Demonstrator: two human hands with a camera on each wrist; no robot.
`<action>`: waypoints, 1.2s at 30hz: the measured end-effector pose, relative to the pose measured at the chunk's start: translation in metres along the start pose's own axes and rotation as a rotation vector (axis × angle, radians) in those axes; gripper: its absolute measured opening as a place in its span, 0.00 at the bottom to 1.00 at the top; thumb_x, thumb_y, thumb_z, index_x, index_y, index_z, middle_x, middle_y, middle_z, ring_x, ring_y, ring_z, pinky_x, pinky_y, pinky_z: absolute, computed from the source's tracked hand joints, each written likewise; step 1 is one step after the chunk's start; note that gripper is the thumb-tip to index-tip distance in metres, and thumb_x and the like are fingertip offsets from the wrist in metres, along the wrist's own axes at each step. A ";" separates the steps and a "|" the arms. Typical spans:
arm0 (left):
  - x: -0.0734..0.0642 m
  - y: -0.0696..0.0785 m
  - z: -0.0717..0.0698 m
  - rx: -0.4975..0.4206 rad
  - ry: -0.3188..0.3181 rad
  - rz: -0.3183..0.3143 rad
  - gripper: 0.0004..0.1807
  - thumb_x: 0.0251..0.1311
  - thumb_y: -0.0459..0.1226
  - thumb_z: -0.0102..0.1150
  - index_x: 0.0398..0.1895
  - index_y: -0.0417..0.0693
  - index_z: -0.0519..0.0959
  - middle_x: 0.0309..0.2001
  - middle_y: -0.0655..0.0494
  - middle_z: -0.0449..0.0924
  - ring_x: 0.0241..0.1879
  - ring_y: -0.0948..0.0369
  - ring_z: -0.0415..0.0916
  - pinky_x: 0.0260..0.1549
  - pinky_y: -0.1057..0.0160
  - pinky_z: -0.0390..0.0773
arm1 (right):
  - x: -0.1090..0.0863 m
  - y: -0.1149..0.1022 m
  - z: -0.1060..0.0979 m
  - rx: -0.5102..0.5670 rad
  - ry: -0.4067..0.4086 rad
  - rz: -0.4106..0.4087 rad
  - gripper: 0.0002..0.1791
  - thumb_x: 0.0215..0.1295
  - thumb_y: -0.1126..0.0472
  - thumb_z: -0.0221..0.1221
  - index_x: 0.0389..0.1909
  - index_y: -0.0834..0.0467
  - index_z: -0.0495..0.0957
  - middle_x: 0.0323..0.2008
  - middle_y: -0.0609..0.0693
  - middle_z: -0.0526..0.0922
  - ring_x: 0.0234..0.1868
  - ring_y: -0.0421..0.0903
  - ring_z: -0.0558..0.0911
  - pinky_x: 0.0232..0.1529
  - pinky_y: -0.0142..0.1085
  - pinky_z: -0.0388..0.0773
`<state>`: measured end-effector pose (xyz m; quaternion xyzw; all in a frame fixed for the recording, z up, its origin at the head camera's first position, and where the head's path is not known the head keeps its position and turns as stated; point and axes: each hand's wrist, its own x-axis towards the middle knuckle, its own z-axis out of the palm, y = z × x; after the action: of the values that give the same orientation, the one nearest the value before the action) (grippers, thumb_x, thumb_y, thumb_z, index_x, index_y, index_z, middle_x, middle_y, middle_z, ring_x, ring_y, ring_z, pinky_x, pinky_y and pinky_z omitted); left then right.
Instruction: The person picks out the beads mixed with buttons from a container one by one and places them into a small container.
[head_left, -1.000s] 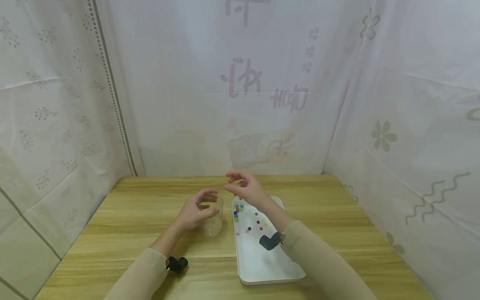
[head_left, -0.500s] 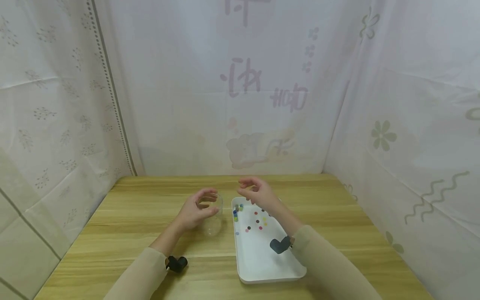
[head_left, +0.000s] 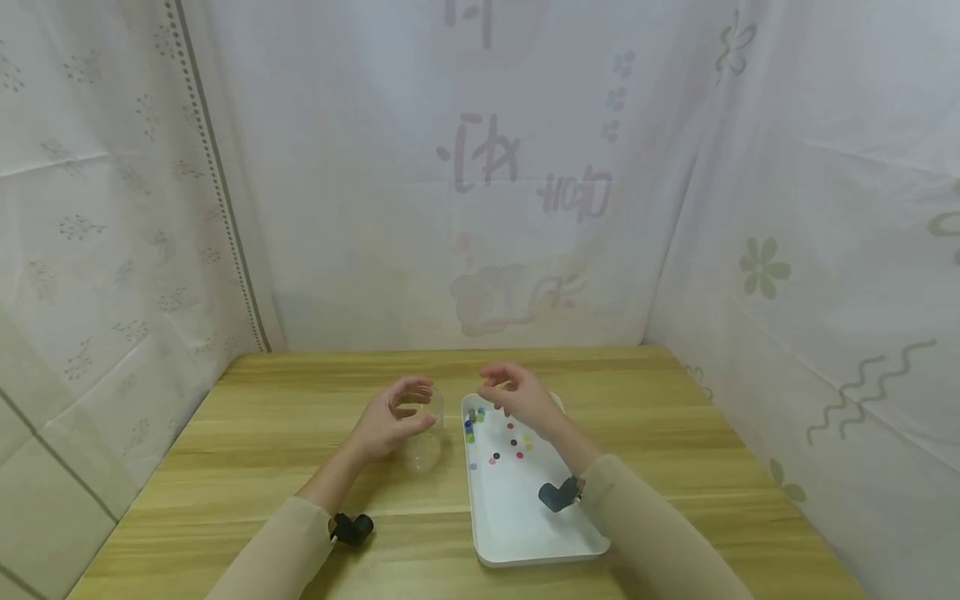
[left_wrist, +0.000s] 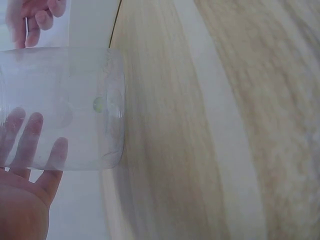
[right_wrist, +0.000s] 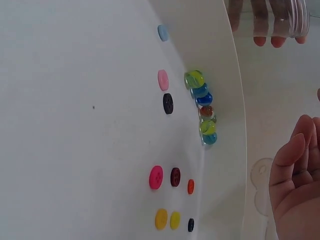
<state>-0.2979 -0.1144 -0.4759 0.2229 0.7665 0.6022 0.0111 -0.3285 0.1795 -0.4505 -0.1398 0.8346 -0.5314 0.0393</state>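
My left hand (head_left: 386, 423) grips a clear plastic jar (head_left: 424, 451) standing upright on the table, left of the white tray. In the left wrist view, fingers show through the wall of the jar (left_wrist: 75, 80). A small greenish round thing (left_wrist: 98, 104) shows through it near the base; I cannot tell whether it lies inside. My right hand (head_left: 527, 405) hovers over the tray's far end with bent fingers, thumb near the fingertips. Nothing shows between them in the right wrist view. Glass marbles (right_wrist: 205, 99) line the tray's wall, and colored buttons (right_wrist: 156, 177) lie scattered on its floor.
The white tray (head_left: 517, 521) has a low raised rim and sits on a wood-grain table (head_left: 300, 392). Printed white cloth (head_left: 360, 208) hangs behind and at both sides. A small black wrist camera (head_left: 352, 528) is on my left wrist.
My right hand has moved right and slightly down, from beside the jar's mouth to above the tray's far end. My left hand and the jar stay where they were.
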 end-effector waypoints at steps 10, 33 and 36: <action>-0.002 -0.003 0.001 0.007 0.008 -0.001 0.32 0.66 0.38 0.73 0.72 0.48 0.76 0.68 0.39 0.81 0.70 0.39 0.78 0.72 0.31 0.75 | -0.002 0.010 0.009 0.001 -0.047 0.052 0.24 0.73 0.53 0.71 0.65 0.57 0.82 0.50 0.52 0.86 0.37 0.49 0.83 0.31 0.35 0.81; -0.001 0.000 0.001 0.000 0.003 -0.009 0.32 0.66 0.38 0.73 0.73 0.49 0.76 0.69 0.40 0.81 0.71 0.38 0.76 0.73 0.29 0.73 | -0.006 0.030 0.016 -0.103 -0.198 0.130 0.14 0.73 0.56 0.70 0.56 0.52 0.87 0.41 0.48 0.85 0.31 0.45 0.80 0.29 0.32 0.76; 0.000 0.000 0.001 -0.002 0.002 -0.011 0.32 0.66 0.38 0.73 0.73 0.48 0.76 0.69 0.40 0.81 0.72 0.37 0.76 0.73 0.29 0.73 | -0.007 0.031 0.015 -0.098 -0.216 0.116 0.14 0.73 0.57 0.69 0.56 0.53 0.87 0.41 0.48 0.84 0.32 0.44 0.80 0.31 0.33 0.78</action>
<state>-0.2975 -0.1139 -0.4757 0.2180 0.7671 0.6032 0.0138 -0.3249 0.1804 -0.4858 -0.1495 0.8570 -0.4688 0.1528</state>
